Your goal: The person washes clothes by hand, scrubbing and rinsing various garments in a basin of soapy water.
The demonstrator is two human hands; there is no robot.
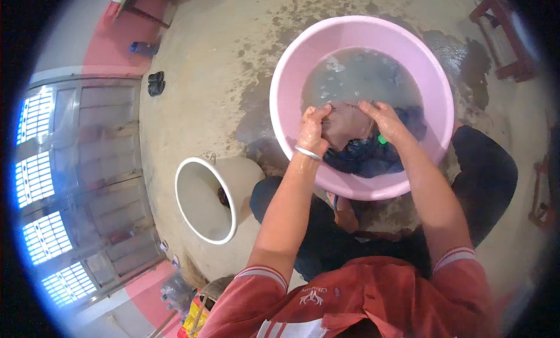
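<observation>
A large pink plastic basin [437, 119] stands on the floor before me, with cloudy grey water [363, 80] in it. Between my two hands a wet brownish cloth [348, 123] is stretched out above the water. My left hand [313, 128], with a pale bangle on its wrist, grips the cloth's left edge. At its right edge, my right hand [385, 119] grips it too. Dark wet fabric [367, 156] lies bunched in the near side of the basin, partly under water. A small bright green object [382, 139] shows beside my right hand; its kind is unclear.
Left of my knee stands a pale bucket [249, 176] with something dark inside. Black shoes [156, 83] and a blue bottle [144, 48] lie near the metal doors [109, 136]. A reddish wooden frame [503, 40] stands at right. Wet patches [258, 115] mark the concrete floor.
</observation>
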